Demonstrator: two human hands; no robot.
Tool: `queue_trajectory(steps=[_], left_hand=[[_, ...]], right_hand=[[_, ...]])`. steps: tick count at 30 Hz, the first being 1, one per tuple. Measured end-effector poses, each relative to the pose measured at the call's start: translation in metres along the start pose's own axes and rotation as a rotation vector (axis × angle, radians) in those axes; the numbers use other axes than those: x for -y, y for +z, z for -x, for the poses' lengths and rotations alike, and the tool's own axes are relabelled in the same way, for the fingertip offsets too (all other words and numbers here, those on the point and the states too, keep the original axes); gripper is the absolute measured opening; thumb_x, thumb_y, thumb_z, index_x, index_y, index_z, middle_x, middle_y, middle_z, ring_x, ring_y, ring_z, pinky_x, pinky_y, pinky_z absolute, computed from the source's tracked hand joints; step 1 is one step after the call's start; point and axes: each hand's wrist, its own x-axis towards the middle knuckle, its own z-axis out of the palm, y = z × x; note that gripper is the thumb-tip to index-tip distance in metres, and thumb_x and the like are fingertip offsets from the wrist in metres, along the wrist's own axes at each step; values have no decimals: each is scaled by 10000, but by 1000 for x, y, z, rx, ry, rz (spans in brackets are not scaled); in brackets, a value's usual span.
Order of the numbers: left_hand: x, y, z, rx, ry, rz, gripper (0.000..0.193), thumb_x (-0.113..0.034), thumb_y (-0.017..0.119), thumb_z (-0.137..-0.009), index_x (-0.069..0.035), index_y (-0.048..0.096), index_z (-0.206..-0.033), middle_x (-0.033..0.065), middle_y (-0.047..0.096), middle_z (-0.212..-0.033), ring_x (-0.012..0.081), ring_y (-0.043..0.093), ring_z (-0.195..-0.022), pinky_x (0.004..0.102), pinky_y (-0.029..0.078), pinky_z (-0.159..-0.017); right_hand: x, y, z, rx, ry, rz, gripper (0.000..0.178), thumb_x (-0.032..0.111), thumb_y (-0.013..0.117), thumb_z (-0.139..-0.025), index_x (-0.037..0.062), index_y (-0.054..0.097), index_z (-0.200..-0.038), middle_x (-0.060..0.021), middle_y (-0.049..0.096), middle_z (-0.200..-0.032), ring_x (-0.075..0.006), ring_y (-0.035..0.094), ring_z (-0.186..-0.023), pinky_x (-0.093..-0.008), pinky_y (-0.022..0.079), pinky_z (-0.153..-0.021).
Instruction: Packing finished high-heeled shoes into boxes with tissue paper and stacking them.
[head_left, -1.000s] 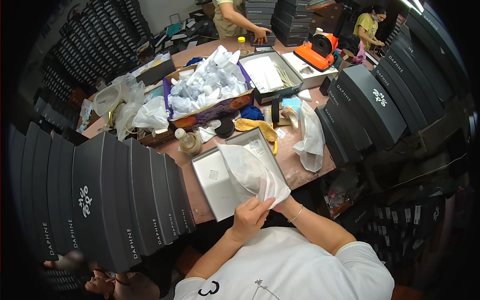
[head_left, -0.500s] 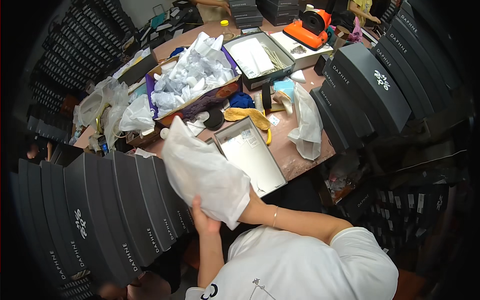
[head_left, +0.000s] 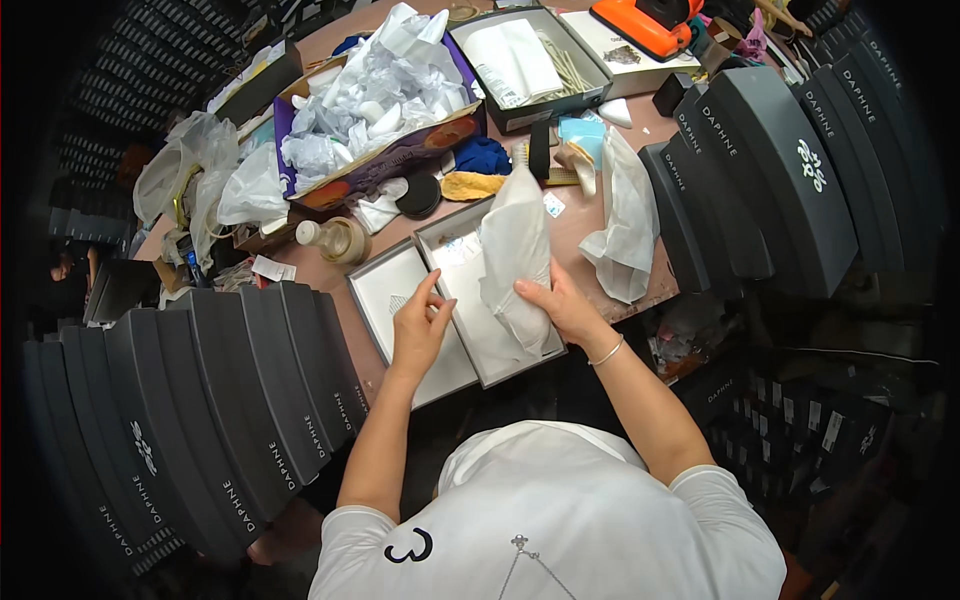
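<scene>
A white translucent bag (head_left: 515,260) wraps something long whose shape I cannot make out. My right hand (head_left: 568,305) grips it along its right side, above the open white-lined shoebox (head_left: 478,345). The bag hides much of the box's inside. To the left, my left hand (head_left: 420,328) is apart from the bag, fingers spread and nothing in them. It hovers over a second grey-rimmed box part (head_left: 385,280), perhaps a lid, lying against the shoebox's left side.
Stacked dark shoeboxes flank me at left (head_left: 215,390) and right (head_left: 770,180). Behind lie a purple carton (head_left: 400,165) full of crumpled white paper, a bottle (head_left: 340,240), a round black tin (head_left: 418,196) and a yellow cloth (head_left: 472,186). Another white bag (head_left: 622,225) lies at right.
The wrapped bundle has moved right, from beside the shoebox to over it. My left hand has let go of it. The box part on the left and the bottle now show more fully.
</scene>
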Motion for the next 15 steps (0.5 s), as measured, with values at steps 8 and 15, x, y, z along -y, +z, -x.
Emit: queue_trajectory(steps=[8, 15], left_hand=[[32, 15, 32, 41, 182, -160, 247, -52, 621, -825, -1, 630, -1067, 137, 631, -924, 289, 613, -845, 358, 488, -755], [2, 68, 17, 173, 392, -304, 261, -178, 587, -866, -17, 637, -1066, 150, 638, -1026, 327, 589, -985, 491, 342, -1025]], right_hand=[[-108, -13, -13, 121, 12, 1204, 770, 276, 675, -751, 146, 333, -1428, -267, 528, -1105, -435, 538, -1021, -455, 446, -909], [-136, -20, -4, 163, 46, 1319, 444, 283, 686, -763, 54, 593, -1132, -212, 580, -1120, -409, 540, -1025, -481, 443, -891]])
